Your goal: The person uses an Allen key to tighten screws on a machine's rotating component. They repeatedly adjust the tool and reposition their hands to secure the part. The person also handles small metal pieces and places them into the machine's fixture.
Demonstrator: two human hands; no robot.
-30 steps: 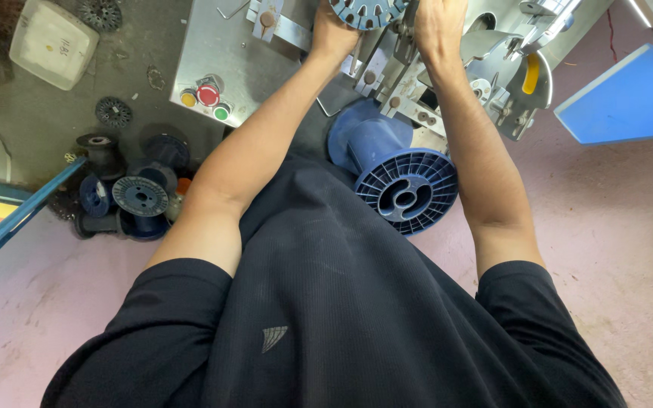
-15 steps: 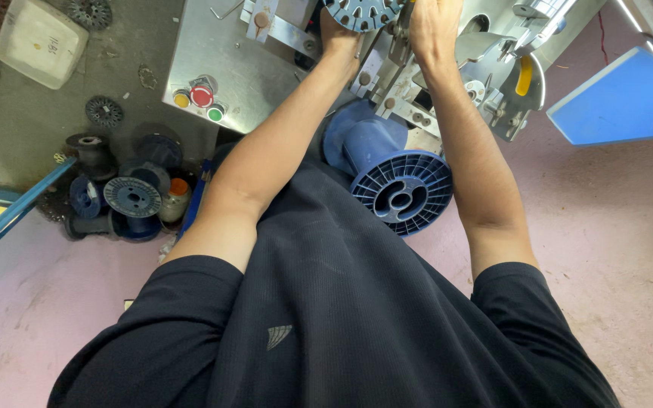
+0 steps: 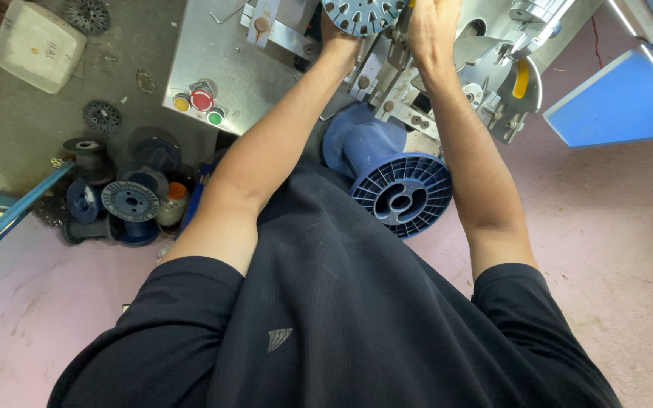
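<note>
- Looking down from head height over a black shirt (image 3: 326, 317) at two bare forearms stretched up toward a grey metal machine (image 3: 228, 68).
- Left hand (image 3: 335, 34) mostly hidden behind one blue-grey slotted disc (image 3: 362, 15) at the top edge; touching the disc's lower rim, fingers out of sight, so cannot tell whether clenched or loose.
- Right hand (image 3: 432, 26) just right of that disc, fingers curled up against the machine's metal fittings; what lies inside the curl not visible.
- Disc sitting between the two hands, closer to the left one, partly cut off by the frame.
- One large blue spool (image 3: 394, 177) lying on its side below the hands, between the forearms.
- Three round buttons (image 3: 199, 104) on the machine panel: yellow, red, green.
- Several smaller dark and blue spools (image 3: 126, 204) clustered on the floor at left; exact count unclear.
- One pale square container (image 3: 38, 44) at top left.
- One blue panel (image 3: 614, 102) at right.
</note>
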